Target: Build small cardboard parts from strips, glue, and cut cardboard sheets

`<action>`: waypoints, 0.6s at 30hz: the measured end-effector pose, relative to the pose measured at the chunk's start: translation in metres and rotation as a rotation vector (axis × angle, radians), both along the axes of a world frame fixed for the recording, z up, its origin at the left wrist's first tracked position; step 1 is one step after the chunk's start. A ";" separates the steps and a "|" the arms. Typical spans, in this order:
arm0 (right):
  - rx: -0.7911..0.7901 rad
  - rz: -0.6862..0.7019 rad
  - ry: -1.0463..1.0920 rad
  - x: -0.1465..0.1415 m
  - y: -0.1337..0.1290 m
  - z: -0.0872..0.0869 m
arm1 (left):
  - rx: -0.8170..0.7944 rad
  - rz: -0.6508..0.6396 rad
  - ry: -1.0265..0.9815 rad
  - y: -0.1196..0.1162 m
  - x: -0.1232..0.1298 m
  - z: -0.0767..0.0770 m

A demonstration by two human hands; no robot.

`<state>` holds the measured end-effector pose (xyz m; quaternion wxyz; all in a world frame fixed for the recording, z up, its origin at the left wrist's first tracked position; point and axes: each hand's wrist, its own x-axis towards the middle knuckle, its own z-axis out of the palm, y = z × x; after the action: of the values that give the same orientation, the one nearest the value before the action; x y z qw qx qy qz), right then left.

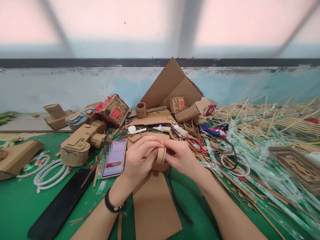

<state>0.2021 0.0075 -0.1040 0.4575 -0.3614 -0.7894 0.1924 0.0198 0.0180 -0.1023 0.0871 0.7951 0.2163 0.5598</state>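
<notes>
Both hands meet over the middle of the table, fingers closed around a small curved cardboard strip (161,155) that shows its corrugated edge. My left hand (140,158) grips it from the left, a dark beaded bracelet on that wrist. From the right, my right hand (181,156) pinches the same piece. Fingers hide part of the strip. Just beneath them lies a flat cardboard sheet (156,206), reaching toward me. A phone (114,158) with a lit screen rests left of my left hand.
Cardboard models (75,145) crowd the left and back. Glue bottles (162,128) lie behind my hands. Red-handled scissors (196,145), plastic wrappings (262,170) and thin wooden sticks (250,110) fill the right. A long black object (60,206) lies front left, near coiled white tubing (50,175).
</notes>
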 end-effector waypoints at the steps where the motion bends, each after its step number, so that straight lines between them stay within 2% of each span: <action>1: 0.008 0.006 -0.008 0.001 0.000 0.001 | 0.005 -0.014 0.005 0.000 0.000 0.000; 5: 0.016 0.011 -0.011 0.003 -0.002 0.001 | 0.003 -0.029 -0.002 -0.001 0.002 0.001; 10: -0.021 -0.002 -0.011 0.002 0.000 -0.005 | -0.085 -0.034 -0.015 0.001 0.000 0.002; 18: -0.058 0.028 -0.163 0.006 0.002 -0.004 | -0.179 -0.049 -0.034 0.009 -0.007 0.004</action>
<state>0.2079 0.0098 -0.1079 0.3783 -0.3779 -0.8230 0.1917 0.0130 0.0270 -0.0984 0.1749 0.7798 0.2444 0.5492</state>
